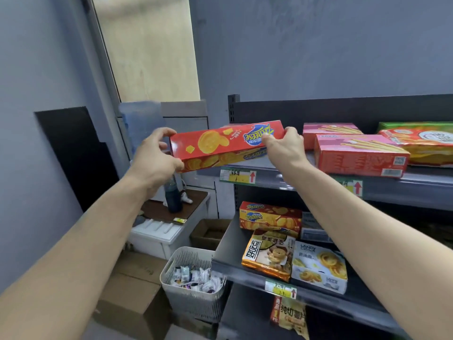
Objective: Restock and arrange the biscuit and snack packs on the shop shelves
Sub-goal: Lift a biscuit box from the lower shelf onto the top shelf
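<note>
The green pack [421, 141] runs off the right edge; price tag [237, 176] unreadable.

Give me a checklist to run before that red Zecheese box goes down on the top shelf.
1. Grip: left hand and right hand each hold one end of the red Zecheese box: ok.
2. Print direction: logo reads upside down: not ok.
3. Position: the box's left end hangs past the end of the top shelf: not ok.
4. Level: box tilted, left end lower: not ok.
5. Space behind the box: hidden: cannot tell.
</note>
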